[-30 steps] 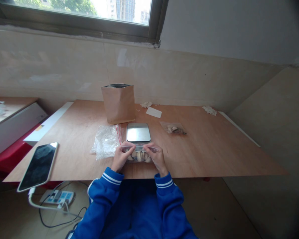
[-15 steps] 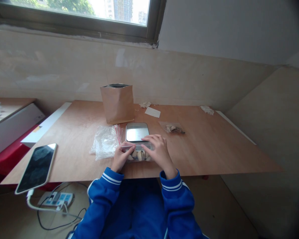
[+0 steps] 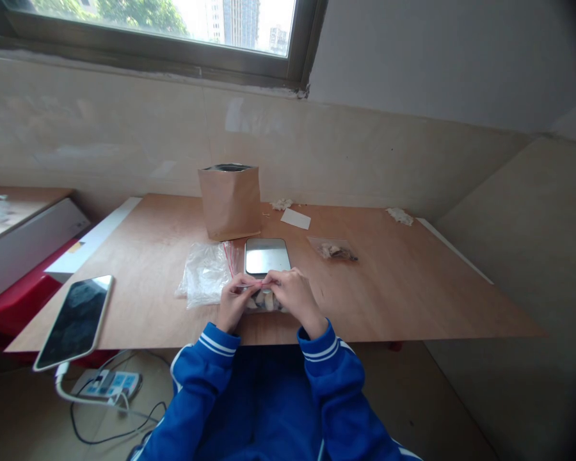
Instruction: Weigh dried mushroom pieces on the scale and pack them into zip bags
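Between my hands, near the table's front edge, lies a clear zip bag with several pale and dark dried pieces in it. My left hand pinches the bag's top edge at the left. Close beside it, my right hand pinches the same edge, thumb and fingers together. Just beyond the bag is a small scale with a shiny metal top. A stack of clear zip bags with red strips lies left of the scale.
A brown paper pouch stands open-topped behind the scale. Another filled zip bag lies to the right. At the back are a white card and crumpled pale scraps. A phone on a cable overhangs the front left edge.
My right hand has moved left along the bag's top edge, close to my left hand, and its spread fingers have closed into a pinch. The view has shifted slightly.
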`<state>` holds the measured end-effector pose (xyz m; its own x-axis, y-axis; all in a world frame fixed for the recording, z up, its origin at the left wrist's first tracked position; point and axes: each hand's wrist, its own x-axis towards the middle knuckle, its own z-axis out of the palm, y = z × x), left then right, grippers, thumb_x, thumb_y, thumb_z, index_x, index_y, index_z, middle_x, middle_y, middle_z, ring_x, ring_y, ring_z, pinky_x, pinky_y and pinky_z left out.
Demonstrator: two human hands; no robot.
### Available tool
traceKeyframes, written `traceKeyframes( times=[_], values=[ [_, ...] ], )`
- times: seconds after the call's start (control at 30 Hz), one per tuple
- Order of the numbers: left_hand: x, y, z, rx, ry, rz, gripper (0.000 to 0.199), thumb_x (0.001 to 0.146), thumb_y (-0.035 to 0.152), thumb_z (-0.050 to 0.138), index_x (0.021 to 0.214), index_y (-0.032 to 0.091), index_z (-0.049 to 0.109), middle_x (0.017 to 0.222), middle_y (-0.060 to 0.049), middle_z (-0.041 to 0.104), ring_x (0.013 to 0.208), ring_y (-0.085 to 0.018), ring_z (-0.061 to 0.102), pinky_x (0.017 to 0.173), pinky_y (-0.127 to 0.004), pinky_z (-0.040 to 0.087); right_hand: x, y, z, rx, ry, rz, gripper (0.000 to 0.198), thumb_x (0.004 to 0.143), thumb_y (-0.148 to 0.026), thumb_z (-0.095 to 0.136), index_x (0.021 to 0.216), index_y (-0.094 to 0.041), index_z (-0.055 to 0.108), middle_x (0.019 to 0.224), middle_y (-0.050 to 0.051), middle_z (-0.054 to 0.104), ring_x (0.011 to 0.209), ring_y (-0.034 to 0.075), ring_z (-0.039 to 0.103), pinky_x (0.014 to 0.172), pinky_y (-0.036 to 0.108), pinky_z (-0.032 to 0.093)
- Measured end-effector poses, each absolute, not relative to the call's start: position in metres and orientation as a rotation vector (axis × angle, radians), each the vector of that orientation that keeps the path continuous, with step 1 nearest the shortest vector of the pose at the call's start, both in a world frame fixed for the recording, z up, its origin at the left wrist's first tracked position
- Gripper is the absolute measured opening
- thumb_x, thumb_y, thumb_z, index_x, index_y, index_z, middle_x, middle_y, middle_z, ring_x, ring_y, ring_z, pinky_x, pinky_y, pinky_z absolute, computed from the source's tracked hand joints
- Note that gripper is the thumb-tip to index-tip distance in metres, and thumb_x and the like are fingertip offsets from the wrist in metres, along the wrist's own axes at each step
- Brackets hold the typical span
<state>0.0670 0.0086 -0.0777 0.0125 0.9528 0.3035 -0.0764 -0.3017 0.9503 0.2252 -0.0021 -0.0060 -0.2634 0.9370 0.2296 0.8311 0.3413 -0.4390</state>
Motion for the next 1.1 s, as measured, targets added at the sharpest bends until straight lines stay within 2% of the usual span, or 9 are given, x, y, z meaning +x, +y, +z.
traceKeyframes(
  times=[0.23, 0.47, 0.8, 1.0, 1.1],
  values=[
    [0.067, 0.007, -0.076, 1.440, 0.968, 1.462, 0.013, 0.075, 0.031, 0.076, 0.074, 0.018, 0.071, 0.076, -0.003, 0.068, 0.076, -0.016, 0.064, 0.069, -0.027, 0.050, 0.226, -0.001, -0.011, -1.590, -2.097, 0.359, 0.023, 0.086, -0.012, 0.057, 0.078, -0.027, 0.073, 0.070, -0.003, 0.072, 0.071, 0.016, 0.059, 0.074, 0.026, 0.037],
    [0.066, 0.008, -0.079, 1.412, 0.989, 1.493, 0.017, 0.079, 0.034, 0.072, 0.080, 0.018, 0.073, 0.081, -0.005, 0.070, 0.080, -0.018, 0.065, 0.073, -0.029, 0.052, 0.230, -0.003, -0.015, -1.448, -2.074, 0.460, 0.012, 0.092, -0.028, 0.061, 0.084, -0.025, 0.070, 0.083, -0.001, 0.073, 0.081, 0.016, 0.064, 0.084, 0.030, 0.039],
    [0.066, 0.008, -0.082, 1.426, 1.000, 1.492, 0.017, 0.080, 0.034, 0.071, 0.079, 0.017, 0.072, 0.079, -0.004, 0.068, 0.077, -0.016, 0.063, 0.071, -0.027, 0.050, 0.228, -0.006, -0.021, -1.497, -2.048, 0.335, 0.019, 0.090, -0.014, 0.059, 0.079, -0.026, 0.070, 0.077, -0.004, 0.074, 0.070, 0.016, 0.057, 0.075, 0.027, 0.039],
    [0.066, 0.008, -0.080, 1.435, 1.008, 1.521, 0.015, 0.081, 0.033, 0.070, 0.080, 0.018, 0.071, 0.078, -0.003, 0.067, 0.077, -0.015, 0.062, 0.072, -0.027, 0.049, 0.238, -0.004, -0.021, -1.388, -2.051, 0.454, 0.013, 0.091, -0.021, 0.061, 0.082, -0.024, 0.069, 0.082, -0.003, 0.074, 0.079, 0.015, 0.063, 0.084, 0.029, 0.039],
    [0.067, 0.007, -0.077, 1.439, 1.028, 1.521, 0.018, 0.079, 0.035, 0.071, 0.078, 0.018, 0.072, 0.077, -0.004, 0.067, 0.075, -0.016, 0.062, 0.071, -0.028, 0.049, 0.242, -0.004, -0.020, -1.420, -2.058, 0.423, 0.017, 0.091, -0.016, 0.060, 0.080, -0.024, 0.070, 0.081, -0.001, 0.074, 0.079, 0.015, 0.064, 0.085, 0.029, 0.039]
  ],
)
